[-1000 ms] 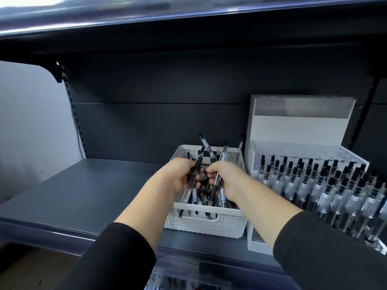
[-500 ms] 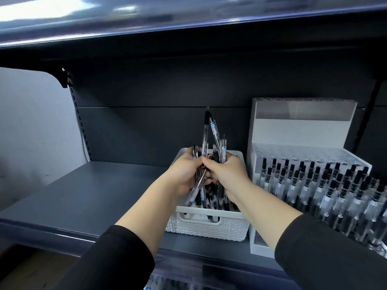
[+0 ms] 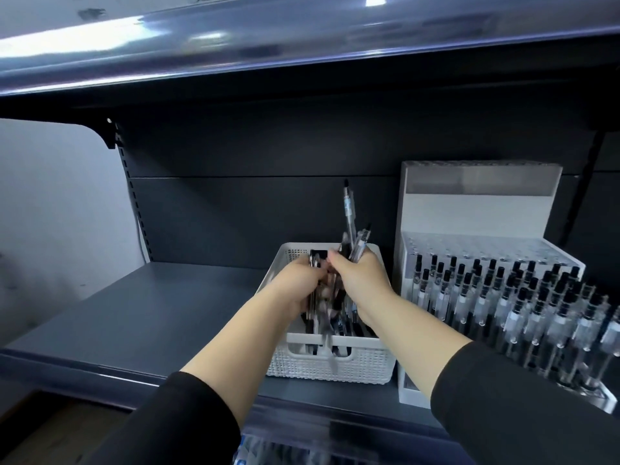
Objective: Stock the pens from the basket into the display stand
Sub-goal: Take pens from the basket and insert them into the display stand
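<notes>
Both hands [image 3: 339,283] grip clear, black-capped pens [image 3: 349,216], apparently blurred, over the basket [image 3: 330,364].

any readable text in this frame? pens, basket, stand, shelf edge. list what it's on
No text can be read anywhere in the view.
Pens held in the right hand: the tallest pen has a bluish barrel label, too blurred to read.
Pens in the display stand: pale bands on the barrels, too small to read.
White basket: no print visible.
Display stand header panel: blank.
Lower shelf edge strip: blue marks, blurred, unreadable.
</notes>
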`<state>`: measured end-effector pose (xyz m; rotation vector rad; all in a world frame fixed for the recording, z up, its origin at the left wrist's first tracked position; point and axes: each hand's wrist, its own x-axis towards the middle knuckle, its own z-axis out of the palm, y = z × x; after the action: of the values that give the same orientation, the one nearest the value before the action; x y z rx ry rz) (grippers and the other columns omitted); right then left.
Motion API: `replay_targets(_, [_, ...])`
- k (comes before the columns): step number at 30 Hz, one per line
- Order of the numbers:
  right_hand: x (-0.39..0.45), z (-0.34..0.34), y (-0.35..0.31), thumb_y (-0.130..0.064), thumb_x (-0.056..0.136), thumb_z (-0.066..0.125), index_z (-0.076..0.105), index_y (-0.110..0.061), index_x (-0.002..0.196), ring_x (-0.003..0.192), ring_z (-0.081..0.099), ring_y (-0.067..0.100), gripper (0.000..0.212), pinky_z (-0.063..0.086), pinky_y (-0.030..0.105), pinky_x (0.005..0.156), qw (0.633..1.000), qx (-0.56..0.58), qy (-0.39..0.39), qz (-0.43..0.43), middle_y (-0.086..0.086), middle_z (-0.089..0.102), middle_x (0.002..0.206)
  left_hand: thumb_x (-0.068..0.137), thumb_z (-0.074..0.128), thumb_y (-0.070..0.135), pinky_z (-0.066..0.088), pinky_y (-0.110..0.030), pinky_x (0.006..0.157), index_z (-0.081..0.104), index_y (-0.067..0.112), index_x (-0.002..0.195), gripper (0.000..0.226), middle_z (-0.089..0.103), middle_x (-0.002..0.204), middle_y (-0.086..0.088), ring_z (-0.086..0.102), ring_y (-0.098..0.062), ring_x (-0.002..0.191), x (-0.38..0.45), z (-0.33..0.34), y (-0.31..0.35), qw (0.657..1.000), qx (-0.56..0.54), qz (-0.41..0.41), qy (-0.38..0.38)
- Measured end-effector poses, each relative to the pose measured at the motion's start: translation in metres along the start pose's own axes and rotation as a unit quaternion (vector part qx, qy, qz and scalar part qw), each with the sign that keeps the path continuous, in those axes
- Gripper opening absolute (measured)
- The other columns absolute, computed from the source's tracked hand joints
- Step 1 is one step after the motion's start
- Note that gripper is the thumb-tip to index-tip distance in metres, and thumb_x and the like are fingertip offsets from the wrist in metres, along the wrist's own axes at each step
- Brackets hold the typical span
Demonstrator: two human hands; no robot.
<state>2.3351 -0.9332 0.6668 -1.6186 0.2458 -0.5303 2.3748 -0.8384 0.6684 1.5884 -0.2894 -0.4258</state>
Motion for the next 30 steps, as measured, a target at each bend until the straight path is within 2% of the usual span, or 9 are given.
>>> replay_targets(6, [0.004,0.004,0.005,-0.019,0.09,0.061,0.056,-0.01,0.098,0.092,0.064,0.03,0.013,0.053,0.04,0.085,0.997,-0.005,0.045,0.062,0.011,0.066,0.097,0.094,0.046,0.007,0.054,-0.045,0.081,0.045,-0.001,0.131,0.038,0.064,0.102,-0.021,0.065,-0.034,0.089,0.011,0.018,-0.009,0.993,0.086,-0.044,0.063])
replay_targets(10, [0.005,0.0,0.005,-0.018,0.091,0.059,0.056,-0.011,0.099,0.083,0.063,0.025,0.011,0.054,0.038,0.08,0.998,-0.016,0.042,0.037,0.012,0.067,0.095,0.098,0.044,0.007,0.046,-0.029,0.051,0.029,0.002,0.144,0.049,0.057,0.068,-0.007,0.051,-0.018,0.052,0.011,0.013,-0.008,0.996,0.007,-0.051,0.068])
replay_targets(12, [0.003,0.002,0.003,-0.017,0.091,0.059,0.056,-0.013,0.099,0.081,0.063,0.023,0.01,0.053,0.033,0.074,0.998,-0.028,0.046,0.023,0.011,0.067,0.095,0.098,0.042,0.007,0.043,-0.028,0.045,0.028,0.002,0.144,0.048,0.053,0.064,-0.005,0.047,-0.016,0.049,0.011,0.014,-0.008,0.996,0.019,-0.037,0.084])
replay_targets(15, [0.002,-0.003,-0.003,-0.016,0.091,0.06,0.057,-0.011,0.099,0.074,0.064,0.018,0.011,0.054,0.028,0.067,0.998,0.033,0.058,-0.006,0.005,0.066,0.085,0.1,0.039,0.01,0.046,-0.026,0.044,0.047,0.003,0.119,0.021,0.059,0.074,-0.006,0.055,-0.016,0.058,0.008,0.015,-0.003,0.995,-0.019,0.051,0.088])
replay_targets(17, [0.0,-0.007,-0.006,-0.016,0.09,0.062,0.057,-0.013,0.095,0.071,0.064,0.014,0.008,0.053,0.025,0.063,0.998,0.046,0.05,-0.015,0.001,0.065,0.079,0.101,0.041,0.011,0.05,-0.032,0.059,0.053,0.008,0.099,0.012,0.064,0.082,-0.005,0.061,-0.017,0.067,0.004,0.015,-0.002,0.992,-0.048,0.089,0.077])
replay_targets(20, [-0.002,-0.005,-0.003,-0.015,0.088,0.063,0.061,-0.017,0.097,0.087,0.065,0.02,0.01,0.053,0.033,0.082,1.0,-0.008,0.008,-0.004,0.002,0.067,0.09,0.099,0.042,0.008,0.05,-0.032,0.065,0.054,0.016,0.086,0.019,0.063,0.078,-0.003,0.059,-0.017,0.068,0.002,0.014,-0.002,0.99,-0.064,0.11,0.067])
replay_targets(25, [-0.004,-0.006,-0.003,-0.001,0.079,0.066,0.065,-0.019,0.094,0.09,0.065,0.026,0.024,0.053,0.036,0.082,0.992,-0.077,-0.068,0.08,0.007,0.067,0.089,0.1,0.041,0.008,0.04,-0.031,0.06,0.058,0.017,0.091,0.021,0.062,0.081,-0.006,0.052,-0.019,0.062,-0.004,0.005,0.0,0.991,-0.115,0.072,0.021])
replay_targets(27, [-0.003,-0.008,-0.001,0.0,0.076,0.069,0.065,-0.014,0.098,0.092,0.065,0.027,0.026,0.053,0.037,0.085,0.984,-0.124,-0.081,0.1,0.009,0.068,0.094,0.099,0.041,0.006,0.043,-0.03,0.061,0.06,0.014,0.099,0.02,0.063,0.083,-0.008,0.054,-0.018,0.064,-0.006,0.002,-0.002,0.992,-0.114,0.056,-0.013])
replay_targets(30, [-0.003,-0.006,0.0,-0.003,0.071,0.074,0.063,-0.006,0.107,0.091,0.065,0.028,0.037,0.053,0.04,0.088,0.968,-0.176,-0.102,0.143,0.012,0.068,0.099,0.099,0.04,0.003,0.049,-0.026,0.052,0.058,0.011,0.089,0.022,0.065,0.075,-0.006,0.059,-0.015,0.057,-0.008,-0.002,-0.002,0.989,-0.138,0.018,-0.05])
